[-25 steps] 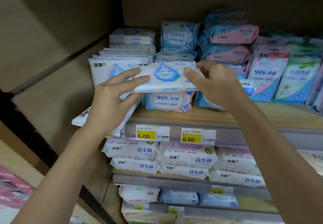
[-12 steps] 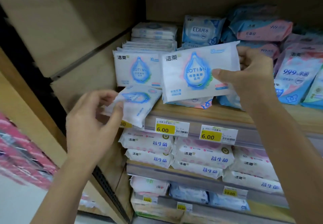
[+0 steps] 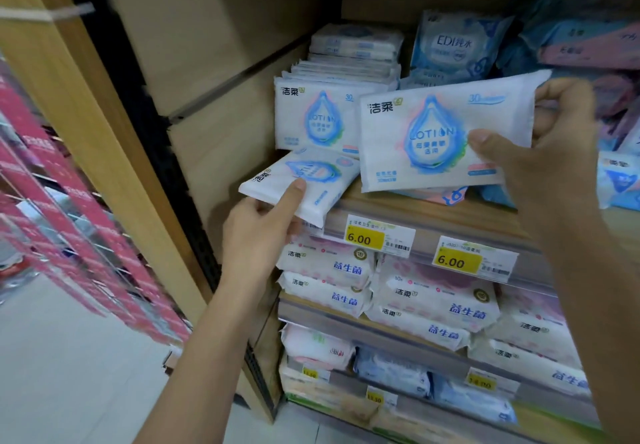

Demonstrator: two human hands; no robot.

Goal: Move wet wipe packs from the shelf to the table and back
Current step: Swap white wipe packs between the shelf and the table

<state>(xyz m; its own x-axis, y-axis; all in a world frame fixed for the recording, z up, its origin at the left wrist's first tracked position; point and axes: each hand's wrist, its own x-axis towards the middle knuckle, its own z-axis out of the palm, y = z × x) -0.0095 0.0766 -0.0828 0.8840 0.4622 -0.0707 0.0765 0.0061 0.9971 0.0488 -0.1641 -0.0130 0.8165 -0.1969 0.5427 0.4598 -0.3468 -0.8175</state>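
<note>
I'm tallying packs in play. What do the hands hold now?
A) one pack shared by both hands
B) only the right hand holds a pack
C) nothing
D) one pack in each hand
D: the left hand grips a tilted pack, while the right hand pinches a separate upright pack.

Yellow price tags (image 3: 379,235), blurred pink packages (image 3: 52,201)

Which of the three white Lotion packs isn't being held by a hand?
The upright pack on the shelf, behind the others. The left hand grips the tilted pack, the right hand holds the front pack.
</note>
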